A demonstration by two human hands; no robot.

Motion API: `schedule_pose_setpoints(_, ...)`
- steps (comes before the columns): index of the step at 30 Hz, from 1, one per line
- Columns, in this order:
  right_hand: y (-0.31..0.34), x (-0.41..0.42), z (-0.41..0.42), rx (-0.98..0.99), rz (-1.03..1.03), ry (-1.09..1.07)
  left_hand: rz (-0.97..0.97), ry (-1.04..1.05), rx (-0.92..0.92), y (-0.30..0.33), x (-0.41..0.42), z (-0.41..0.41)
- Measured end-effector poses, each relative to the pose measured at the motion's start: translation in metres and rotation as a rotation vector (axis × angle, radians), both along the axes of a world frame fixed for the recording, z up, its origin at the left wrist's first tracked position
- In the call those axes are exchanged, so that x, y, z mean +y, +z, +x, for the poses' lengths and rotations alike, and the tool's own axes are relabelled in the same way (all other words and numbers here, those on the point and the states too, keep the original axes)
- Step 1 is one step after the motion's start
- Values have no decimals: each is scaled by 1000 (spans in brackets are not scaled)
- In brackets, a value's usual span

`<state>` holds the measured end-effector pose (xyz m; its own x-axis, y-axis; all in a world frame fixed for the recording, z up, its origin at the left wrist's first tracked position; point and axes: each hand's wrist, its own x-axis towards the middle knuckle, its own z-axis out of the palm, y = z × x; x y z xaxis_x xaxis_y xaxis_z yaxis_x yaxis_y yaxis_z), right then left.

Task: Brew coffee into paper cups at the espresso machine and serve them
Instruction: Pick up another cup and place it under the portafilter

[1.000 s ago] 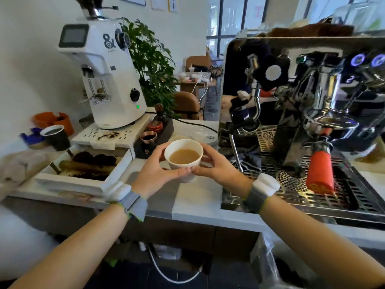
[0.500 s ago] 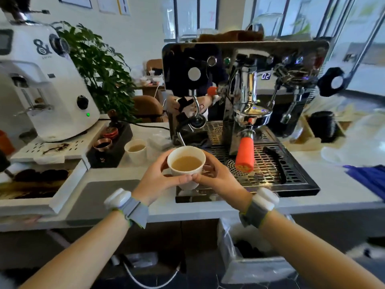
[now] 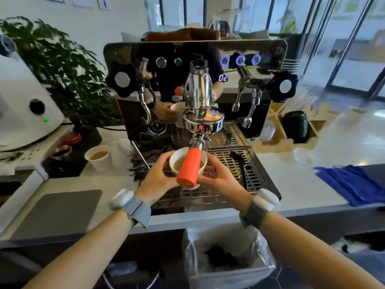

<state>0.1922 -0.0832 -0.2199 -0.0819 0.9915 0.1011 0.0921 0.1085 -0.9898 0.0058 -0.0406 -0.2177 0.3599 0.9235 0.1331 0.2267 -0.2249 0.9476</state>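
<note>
Paper cup (image 3: 174, 161), part-filled with pale brown coffee, held above the drip tray (image 3: 237, 163) of the espresso machine (image 3: 193, 84), just under the orange portafilter handle (image 3: 189, 167) that crosses its mouth in this view. Clasped from both sides: left hand (image 3: 155, 179) curled round the left wall, right hand (image 3: 219, 180) curled round the right wall, each grip grasping the cup. Cannot tell whether the base touches the grate. Second cup (image 3: 98, 156), also holding pale coffee, standing on the bench (image 3: 295, 182) to the left of the machine, apart from the hands. Judged from this: two cups poured at least in part; held one likely going under the spout for more or about to come away; serving not yet done. Further out, black brush (image 3: 237, 158) on the tray, blue cloth (image 3: 352, 182) at far right, white grinder (image 3: 23, 105) at far left.
</note>
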Motion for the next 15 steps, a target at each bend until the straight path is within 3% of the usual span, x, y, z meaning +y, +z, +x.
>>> schedule_pose_setpoints(9, -13, 14, 30, 10, -37, 31, 25, 79, 84, -7, 7, 27)
schedule_pose_setpoints(15, -25, 17, 36, 10, -74, 40, -55, 20, -18, -13, 8, 35)
